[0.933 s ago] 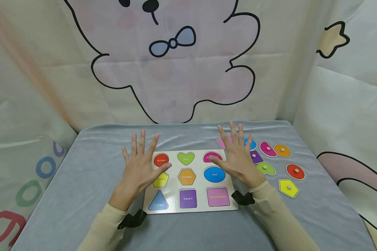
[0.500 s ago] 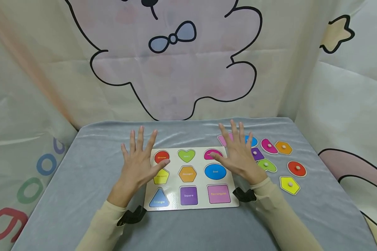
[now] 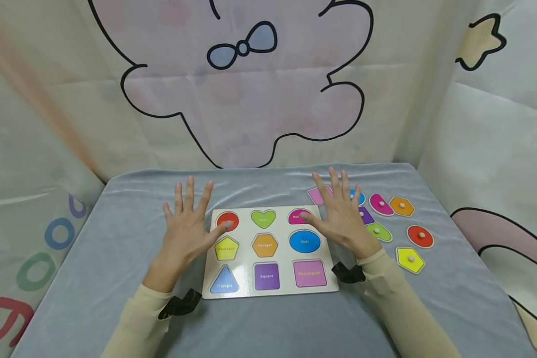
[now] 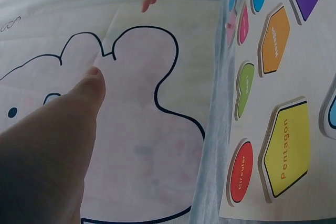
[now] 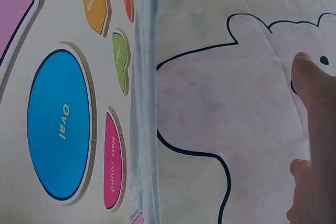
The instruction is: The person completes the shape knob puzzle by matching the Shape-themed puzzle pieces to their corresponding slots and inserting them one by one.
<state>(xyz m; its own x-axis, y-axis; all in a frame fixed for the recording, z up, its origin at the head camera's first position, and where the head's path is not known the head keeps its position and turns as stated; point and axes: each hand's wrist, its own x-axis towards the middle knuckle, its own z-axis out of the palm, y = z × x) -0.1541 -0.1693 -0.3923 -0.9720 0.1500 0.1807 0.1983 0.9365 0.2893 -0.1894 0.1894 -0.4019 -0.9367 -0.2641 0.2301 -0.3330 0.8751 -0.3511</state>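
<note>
A white shape puzzle board [image 3: 245,259] lies on the table, its recesses coloured and labelled, among them a yellow pentagon recess [image 4: 286,150] and a blue oval recess [image 5: 60,124]. My left hand [image 3: 183,236] is raised at the board's left side, fingers spread and holding nothing. In the head view its thumb overlaps the red circle recess [image 3: 226,219]. Over the board's right edge my right hand [image 3: 343,219] is likewise held up with spread fingers and nothing in it. Its thumb overlaps the magenta half-round recess [image 3: 295,216], and the hand partly hides a few loose pieces behind it.
Several knobbed puzzle pieces lie to the right of the board: a red circle [image 3: 420,236], a yellow pentagon [image 3: 410,260], an orange hexagon [image 3: 402,206] and a green heart [image 3: 380,231] among them. A grey cloth [image 3: 268,325] covers the table. A printed curtain [image 3: 295,109] hangs behind.
My left hand has shifted a little left relative to the board, uncovering the pentagon recess. My right hand stays nearly in place. The head view has tilted slightly down.
</note>
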